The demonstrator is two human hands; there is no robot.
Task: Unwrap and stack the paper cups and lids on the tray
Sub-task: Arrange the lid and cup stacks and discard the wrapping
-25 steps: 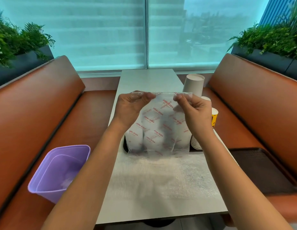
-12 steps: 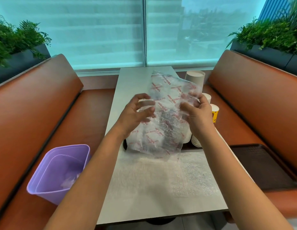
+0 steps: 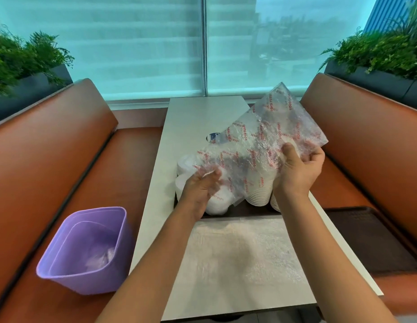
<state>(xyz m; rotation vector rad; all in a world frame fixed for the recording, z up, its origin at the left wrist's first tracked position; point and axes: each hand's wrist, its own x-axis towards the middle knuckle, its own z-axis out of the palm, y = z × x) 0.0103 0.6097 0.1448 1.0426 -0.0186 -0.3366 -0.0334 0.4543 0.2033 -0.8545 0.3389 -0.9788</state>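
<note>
Crinkled clear red-printed wrapper (image 3: 261, 145) pinched by left hand (image 3: 200, 190), right hand (image 3: 300, 169).

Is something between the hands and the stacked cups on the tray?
Yes. The clear wrapper, held by the left hand and right hand, hangs over the cups on the tray.

A long grey table (image 3: 198, 122) runs from 6 to 12 o'clock between two brown leather benches, one at 9 (image 3: 51, 145), one at 3 (image 3: 366, 136). A dark tray (image 3: 251, 209) sits mid-table with stacked white paper cups (image 3: 258, 194) and white lids (image 3: 186, 164) on it. A sheet of bubble wrap (image 3: 240, 252) lies before the tray, toward 6. At 8 o'clock a purple plastic bin (image 3: 86, 250) stands on the left bench; at 4 o'clock a second dark tray (image 3: 370, 238) lies on the right bench.
</note>
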